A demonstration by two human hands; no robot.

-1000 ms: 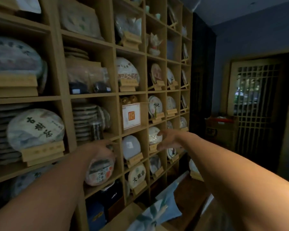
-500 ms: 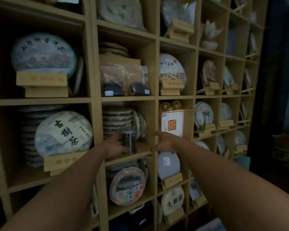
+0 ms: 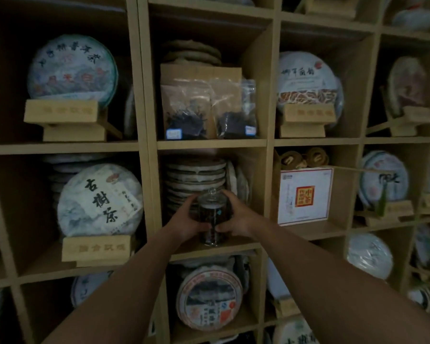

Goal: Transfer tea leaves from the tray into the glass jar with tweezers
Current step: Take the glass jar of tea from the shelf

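Note:
A lidded glass jar (image 3: 212,217) with dark tea leaves inside stands upright at the front of a middle shelf cubby (image 3: 216,249). My left hand (image 3: 185,223) wraps around its left side and my right hand (image 3: 236,217) wraps around its right side, fingers curled on the glass. A small knob tops the jar's lid. No tray or tweezers are in view.
The wooden shelf wall (image 3: 147,170) fills the view, packed with wrapped round tea cakes on wooden stands (image 3: 96,248). A stack of tea cakes (image 3: 195,177) sits right behind the jar. Clear bags of loose tea (image 3: 186,112) sit one cubby above. A white box (image 3: 304,196) stands to the right.
The view has swung left and closer to the shelves. My right hand has come in from the right and now holds the jar together with my left hand.

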